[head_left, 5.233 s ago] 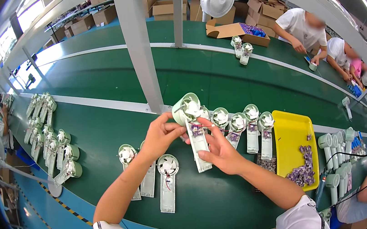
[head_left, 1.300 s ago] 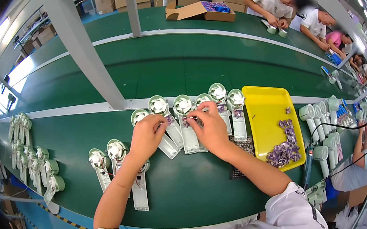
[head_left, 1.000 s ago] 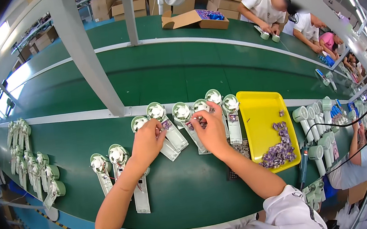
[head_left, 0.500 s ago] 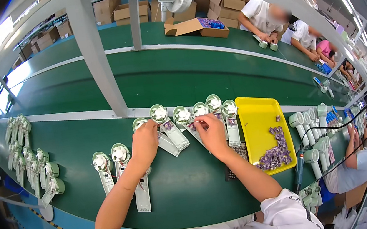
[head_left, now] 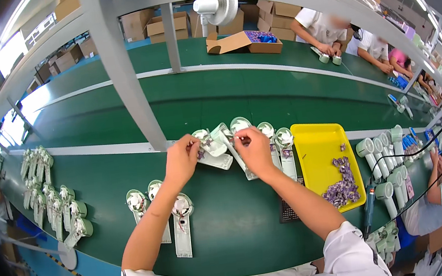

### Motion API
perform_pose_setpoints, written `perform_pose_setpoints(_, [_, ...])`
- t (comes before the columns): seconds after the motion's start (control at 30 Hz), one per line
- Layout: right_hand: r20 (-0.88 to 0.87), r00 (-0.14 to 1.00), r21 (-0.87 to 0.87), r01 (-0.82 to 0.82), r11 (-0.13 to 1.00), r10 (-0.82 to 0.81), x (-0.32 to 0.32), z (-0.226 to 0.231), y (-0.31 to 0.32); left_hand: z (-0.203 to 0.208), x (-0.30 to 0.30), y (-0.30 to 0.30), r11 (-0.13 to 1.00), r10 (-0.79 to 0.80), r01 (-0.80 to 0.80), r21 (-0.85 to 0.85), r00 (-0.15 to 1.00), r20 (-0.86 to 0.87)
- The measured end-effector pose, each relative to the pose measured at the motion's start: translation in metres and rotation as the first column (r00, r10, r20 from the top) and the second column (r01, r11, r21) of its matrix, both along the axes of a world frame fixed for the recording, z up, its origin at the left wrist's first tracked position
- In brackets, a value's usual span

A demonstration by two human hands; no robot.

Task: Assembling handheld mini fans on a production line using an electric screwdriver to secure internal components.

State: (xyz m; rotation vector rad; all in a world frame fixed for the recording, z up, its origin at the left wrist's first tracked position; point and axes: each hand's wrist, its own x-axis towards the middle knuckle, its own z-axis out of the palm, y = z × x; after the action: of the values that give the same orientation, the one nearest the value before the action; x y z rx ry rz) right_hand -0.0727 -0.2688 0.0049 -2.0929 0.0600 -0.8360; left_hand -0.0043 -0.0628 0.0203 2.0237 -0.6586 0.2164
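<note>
Both my hands work among pale green, half-open handheld fans with white blades on the green bench. My left hand (head_left: 180, 158) is closed in a pinch at a fan (head_left: 215, 159), beside a small purple part; what the fingertips hold is hidden. My right hand (head_left: 254, 149) pinches a second handheld fan (head_left: 236, 157), tilted on edge between my hands. Behind it another fan head (head_left: 240, 124) shows. Right of my right hand lie two more open fans, one with a purple part (head_left: 286, 153) in its handle. Several fans (head_left: 183, 233) lie by my left forearm.
A yellow tray (head_left: 313, 173) with small purple parts (head_left: 343, 189) stands at right, beside a dark perforated tray (head_left: 288, 211) and a blue power screwdriver (head_left: 370, 213). Fans crowd both bench ends (head_left: 52, 197). A grey post (head_left: 126, 83) rises behind my hands. Co-workers sit across and at right.
The view has shifted, moving the bench slightly right and down. Fans between my hands are now bunched closer, with one tipped on edge. My left hand has moved nearer these fans.
</note>
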Motion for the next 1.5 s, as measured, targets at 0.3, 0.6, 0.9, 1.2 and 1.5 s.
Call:
perform_pose_setpoints(0.3, [0.076,0.997,-0.152,-0.001,0.988,0.013,0.074,0.053,-0.121,0.044,0.119,-0.080,0.982,-0.180,0.175,0.067,0.980,0.080])
perform_pose_setpoints(0.6, [0.000,0.993,-0.247,0.113,0.962,-0.117,0.215,0.037,-0.320,0.028,0.306,-0.261,0.951,-0.309,0.310,0.018,0.939,0.154])
perform_pose_setpoints(0.9, [0.269,0.916,-0.362,0.383,0.850,-0.298,0.297,-0.051,-0.406,-0.065,0.370,-0.390,0.956,-0.262,0.201,0.213,0.913,0.314])
perform_pose_setpoints(1.2, [0.020,0.952,-0.078,0.306,0.949,-0.305,0.317,-0.054,-0.397,-0.060,0.344,-0.406,0.942,-0.226,0.138,0.307,0.936,0.270])
perform_pose_setpoints(1.5, [-0.548,0.668,-0.124,0.530,0.839,-0.503,0.261,-0.031,-0.349,-0.078,0.294,-0.426,0.920,0.337,-0.324,0.219,0.941,-0.023])
